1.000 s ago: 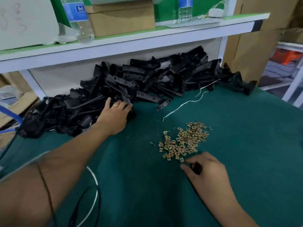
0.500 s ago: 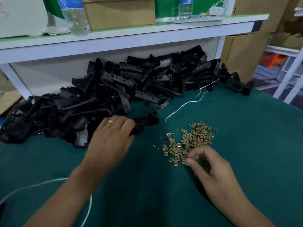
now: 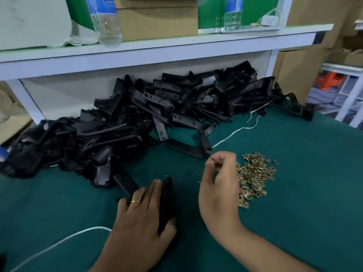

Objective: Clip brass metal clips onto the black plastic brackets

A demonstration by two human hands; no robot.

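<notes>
The left hand [image 3: 141, 211], a gold ring on one finger, grips a black plastic bracket [image 3: 166, 201] lying on the green felt tabletop [image 3: 304, 193], fingers over its top and thumb under its near end. The right hand [image 3: 218, 189] hovers just beside it, fingertips pinched together on something small and thin; whether that is a brass clip is too small to tell. The brass clips [image 3: 253, 177], small flat squares with holes, lie in a loose heap just right of that hand. A big pile of black brackets [image 3: 157, 114] sprawls against the back, under a white shelf [image 3: 157, 50] carrying water bottles [image 3: 104, 20] and a cardboard box [image 3: 157, 16]. A white cord [image 3: 235, 132] trails across the felt.
</notes>
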